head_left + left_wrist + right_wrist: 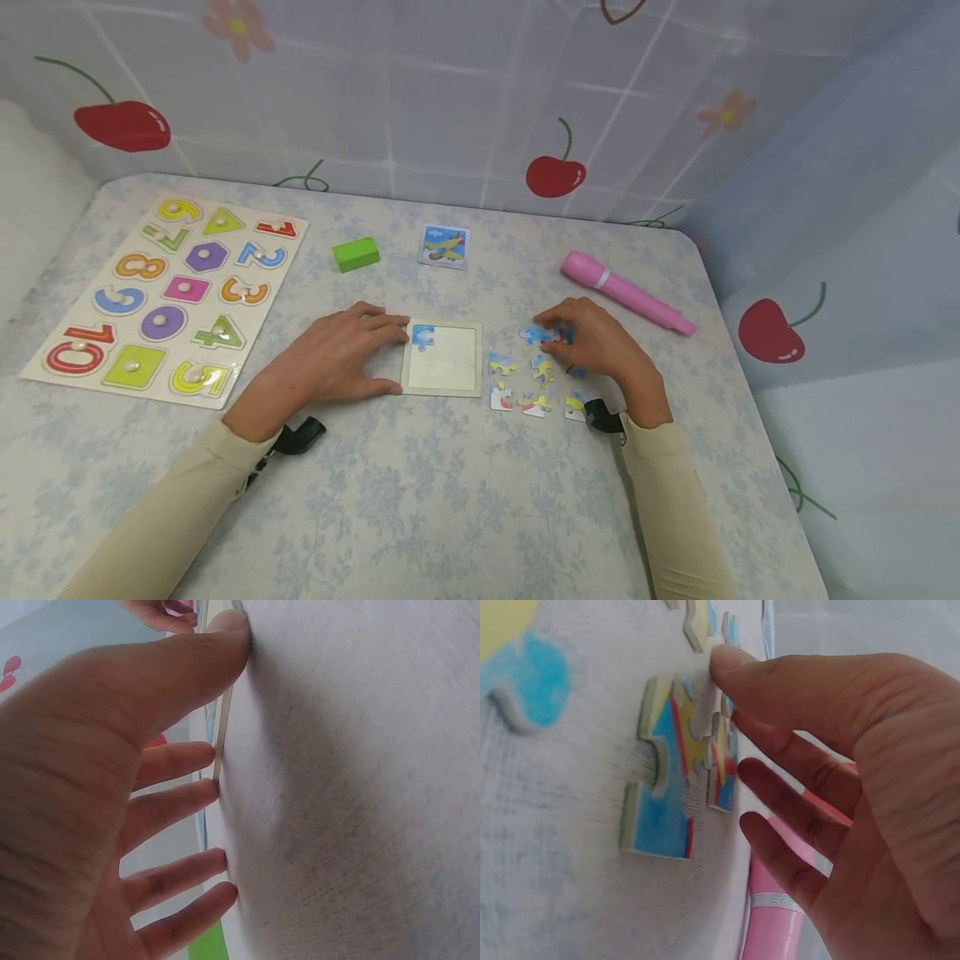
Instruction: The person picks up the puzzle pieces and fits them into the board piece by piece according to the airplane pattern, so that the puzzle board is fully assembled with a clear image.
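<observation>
A small square puzzle frame lies on the table with one blue corner piece at its upper left. My left hand is spread at the frame's left side, its thumb and fingertips against that edge. Over on the right, my right hand hovers low above loose jigsaw pieces. Its thumb and index finger stand apart around a blue piece. Several more pieces lie between frame and hand, among them a blue and yellow piece and a yellow and white piece. The right hand partly covers others.
A number and shape board with knobbed pieces lies at the left. Behind the frame are a green block and a small airplane picture card. A pink marker-shaped tube lies beyond the right hand. A printed curtain backs the table.
</observation>
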{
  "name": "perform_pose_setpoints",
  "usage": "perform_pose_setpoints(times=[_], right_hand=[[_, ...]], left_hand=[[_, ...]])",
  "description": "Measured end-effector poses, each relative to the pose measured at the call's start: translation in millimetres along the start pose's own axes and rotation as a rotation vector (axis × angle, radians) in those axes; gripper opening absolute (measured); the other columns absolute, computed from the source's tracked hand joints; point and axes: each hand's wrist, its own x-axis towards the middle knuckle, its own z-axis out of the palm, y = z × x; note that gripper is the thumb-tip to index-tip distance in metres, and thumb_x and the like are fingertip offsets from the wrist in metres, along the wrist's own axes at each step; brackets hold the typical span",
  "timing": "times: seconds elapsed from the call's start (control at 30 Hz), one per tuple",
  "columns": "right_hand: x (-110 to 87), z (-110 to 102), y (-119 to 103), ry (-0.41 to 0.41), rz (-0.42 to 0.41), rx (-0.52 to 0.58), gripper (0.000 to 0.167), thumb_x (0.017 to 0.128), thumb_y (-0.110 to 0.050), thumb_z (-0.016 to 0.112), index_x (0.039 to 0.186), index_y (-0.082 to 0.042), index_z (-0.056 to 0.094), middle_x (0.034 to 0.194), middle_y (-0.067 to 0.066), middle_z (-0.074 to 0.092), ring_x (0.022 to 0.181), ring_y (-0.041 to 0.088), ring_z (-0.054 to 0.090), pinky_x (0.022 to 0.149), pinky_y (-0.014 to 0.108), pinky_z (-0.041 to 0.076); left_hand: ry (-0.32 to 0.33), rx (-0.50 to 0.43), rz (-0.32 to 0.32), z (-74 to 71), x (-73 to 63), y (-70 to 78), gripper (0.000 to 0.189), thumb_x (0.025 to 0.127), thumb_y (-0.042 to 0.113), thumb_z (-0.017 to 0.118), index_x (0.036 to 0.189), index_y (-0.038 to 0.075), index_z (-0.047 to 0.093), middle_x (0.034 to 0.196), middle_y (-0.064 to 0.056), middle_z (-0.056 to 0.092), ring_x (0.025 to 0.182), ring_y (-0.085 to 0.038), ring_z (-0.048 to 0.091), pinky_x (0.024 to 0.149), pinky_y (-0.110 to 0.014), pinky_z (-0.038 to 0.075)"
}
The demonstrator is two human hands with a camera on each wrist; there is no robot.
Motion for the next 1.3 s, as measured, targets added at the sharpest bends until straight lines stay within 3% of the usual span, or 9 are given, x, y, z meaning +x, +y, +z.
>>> perform_pose_setpoints(times=[0.27, 0.63, 1.3], right_hand=[[0.8, 3, 3, 0.020, -0.041, -0.001, 0.035, 0.094, -0.014, 0.085, 0.127, -0.007, 0.079, 0.115, 0.006, 0.073, 0.107, 0.024, 0.059, 0.093, 0.045, 0.051], [1.4, 6, -5, 0.059, 0.019, -0.052, 0.033, 0.094, -0.024, 0.085, 0.126, -0.014, 0.080, 0.124, 0.003, 0.070, 0.115, 0.023, 0.059, 0.093, 0.046, 0.052], [26.5, 7, -38, 0.063, -0.106, -0.062, 0.032, 0.094, -0.024, 0.085, 0.125, -0.016, 0.080, 0.118, -0.001, 0.074, 0.118, 0.022, 0.063, 0.099, 0.046, 0.054]], left_hand=[[-0.003, -0.003, -0.005, 0.1, 0.6, 0.8, 0.071, 0.081, 0.057, 0.092, 0.135, 0.015, 0.072, 0.156, -0.003, 0.061, 0.142, -0.034, 0.054, 0.101, -0.055, 0.056], [-0.004, -0.013, -0.001, -1.2, 0.7, 1.3, 0.070, 0.082, 0.056, 0.092, 0.135, 0.015, 0.072, 0.157, -0.004, 0.060, 0.142, -0.035, 0.054, 0.102, -0.056, 0.055], [-0.017, -0.001, 0.018, -1.6, -0.3, 0.3, 0.072, 0.083, 0.057, 0.090, 0.139, 0.015, 0.073, 0.158, -0.006, 0.059, 0.142, -0.036, 0.053, 0.104, -0.057, 0.053]])
